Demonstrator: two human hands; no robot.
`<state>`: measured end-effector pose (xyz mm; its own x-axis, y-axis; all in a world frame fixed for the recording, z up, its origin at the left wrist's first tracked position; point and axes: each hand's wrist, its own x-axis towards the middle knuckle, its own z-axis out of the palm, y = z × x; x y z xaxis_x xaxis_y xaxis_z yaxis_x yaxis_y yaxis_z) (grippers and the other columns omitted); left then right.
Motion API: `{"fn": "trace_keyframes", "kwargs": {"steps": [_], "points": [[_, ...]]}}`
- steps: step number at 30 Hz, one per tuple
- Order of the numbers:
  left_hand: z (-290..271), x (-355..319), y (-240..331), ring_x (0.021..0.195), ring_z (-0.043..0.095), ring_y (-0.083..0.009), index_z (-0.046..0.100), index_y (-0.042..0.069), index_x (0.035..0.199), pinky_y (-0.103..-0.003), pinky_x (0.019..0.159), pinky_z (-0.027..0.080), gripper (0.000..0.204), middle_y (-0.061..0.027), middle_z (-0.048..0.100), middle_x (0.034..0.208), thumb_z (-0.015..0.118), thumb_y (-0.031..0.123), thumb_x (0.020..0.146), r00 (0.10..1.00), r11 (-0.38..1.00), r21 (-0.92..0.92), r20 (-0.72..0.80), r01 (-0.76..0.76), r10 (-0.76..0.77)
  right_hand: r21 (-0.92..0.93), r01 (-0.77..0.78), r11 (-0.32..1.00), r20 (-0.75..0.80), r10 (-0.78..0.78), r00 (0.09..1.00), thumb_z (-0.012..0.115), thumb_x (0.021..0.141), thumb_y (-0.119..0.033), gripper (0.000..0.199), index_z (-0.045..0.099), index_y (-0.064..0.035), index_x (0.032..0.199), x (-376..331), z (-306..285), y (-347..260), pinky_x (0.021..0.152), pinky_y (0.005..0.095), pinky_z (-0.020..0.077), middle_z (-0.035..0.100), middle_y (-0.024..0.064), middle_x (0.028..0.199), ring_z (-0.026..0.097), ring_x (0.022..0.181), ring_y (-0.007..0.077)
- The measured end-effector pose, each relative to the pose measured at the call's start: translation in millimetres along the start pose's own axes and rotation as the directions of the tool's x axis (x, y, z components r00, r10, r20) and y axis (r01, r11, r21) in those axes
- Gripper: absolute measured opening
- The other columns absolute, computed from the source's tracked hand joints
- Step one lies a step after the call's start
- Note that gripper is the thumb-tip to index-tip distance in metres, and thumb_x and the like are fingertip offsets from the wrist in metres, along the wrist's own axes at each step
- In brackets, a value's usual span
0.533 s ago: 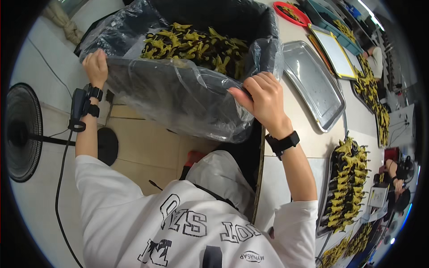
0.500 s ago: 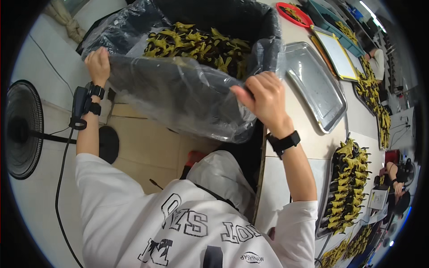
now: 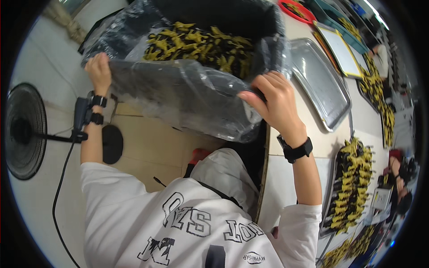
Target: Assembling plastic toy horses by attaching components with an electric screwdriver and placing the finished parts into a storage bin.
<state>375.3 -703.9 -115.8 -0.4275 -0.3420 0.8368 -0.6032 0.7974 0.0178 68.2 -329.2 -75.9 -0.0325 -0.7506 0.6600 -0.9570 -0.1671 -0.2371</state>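
Gripping the clear plastic bag (image 3: 187, 96) of yellow-black clips (image 3: 201, 44) at its near rim, left hand (image 3: 99, 71) and right hand (image 3: 273, 100) clamped wide apart, bag already well filled, mouth not yet closed, empty metal tray (image 3: 319, 85) on worktop (image 3: 286, 178) right.

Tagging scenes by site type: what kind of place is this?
Likely a small-parts assembly or packing workshop: a plastic-lined bin full of yellow-and-black parts, a rack of the same parts on the worktable, and an empty metal tray beside it.

A big clear plastic bag (image 3: 192, 96) of yellow-and-black parts lines a dark bin ahead, its rim held by both hands.
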Motion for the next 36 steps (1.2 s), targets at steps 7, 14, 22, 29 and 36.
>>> {"fn": "trace_keyframes", "kwargs": {"steps": [7,14,22,29,36], "points": [[-15.5,24.4,-4.5,0.109,0.05,-0.0261,0.057,0.004,0.116,-0.035,0.096,0.036,0.033,-0.0136,0.054,0.12,0.053,0.024,0.091,0.967,0.878,-0.408,0.144,0.25,-0.209,0.247,-0.308,0.919,-0.116,0.343,0.932,0.054,0.088,-0.027,0.05,0.045,-0.0013,0.13,-32.0,-75.4,20.4,0.105,0.039,0.0284,0.044,0.0194,0.131,0.04,0.124,0.0333],[34.7,42.5,-101.9,0.128,0.037,-0.034,0.047,0.004,0.131,-0.04,0.106,0.027,0.075,-0.0214,0.045,0.134,0.055,0.058,0.08,0.793,0.818,0.379,0.271,0.434,-0.546,0.578,-0.64,0.506,0.116,0.726,0.678,0.049,0.095,-0.029,0.05,0.036,0.0017,0.132,-72.6,-66.1,49.8,0.076,0.0293,0.0469,0.061,0.0161,0.095,0.062,0.083,0.0195],[49.6,17.5,-197.4,0.117,0.049,-0.039,0.04,-0.007,0.131,-0.036,0.099,0.036,0.061,-0.0284,0.052,0.123,0.055,0.024,0.08,0.623,0.795,0.329,0.495,0.51,-0.605,0.636,-0.686,0.354,0.208,0.777,0.594,0.054,0.089,-0.045,0.066,0.044,0.0089,0.125,-32.4,-30.3,63.4,0.085,0.0326,0.0458,0.061,0.0212,0.104,0.06,0.1,0.0246],[43.2,16.0,-199.0,0.099,0.056,-0.0288,0.046,-0.009,0.118,-0.033,0.089,0.04,0.047,-0.0223,0.058,0.105,0.05,0.018,0.08,0.558,0.739,0.147,0.564,0.657,-0.609,0.678,-0.617,0.4,0.23,0.682,0.694,0.069,0.075,-0.026,0.051,0.053,0.009,0.108,-8.8,-0.4,62.5,0.082,0.035,0.0459,0.059,0.0214,0.103,0.059,0.094,0.0266],[31.5,12.5,-206.1,0.097,0.055,-0.0253,0.047,-0.009,0.115,-0.031,0.087,0.041,0.043,-0.0213,0.057,0.103,0.051,0.02,0.082,0.577,0.768,0.185,0.56,0.613,-0.595,0.594,-0.642,0.486,0.173,0.702,0.691,0.062,0.07,-0.017,0.039,0.055,0.0076,0.1,2.6,2.3,83.3,0.075,0.0372,0.0452,0.057,0.0234,0.094,0.057,0.085,0.0319]]}}
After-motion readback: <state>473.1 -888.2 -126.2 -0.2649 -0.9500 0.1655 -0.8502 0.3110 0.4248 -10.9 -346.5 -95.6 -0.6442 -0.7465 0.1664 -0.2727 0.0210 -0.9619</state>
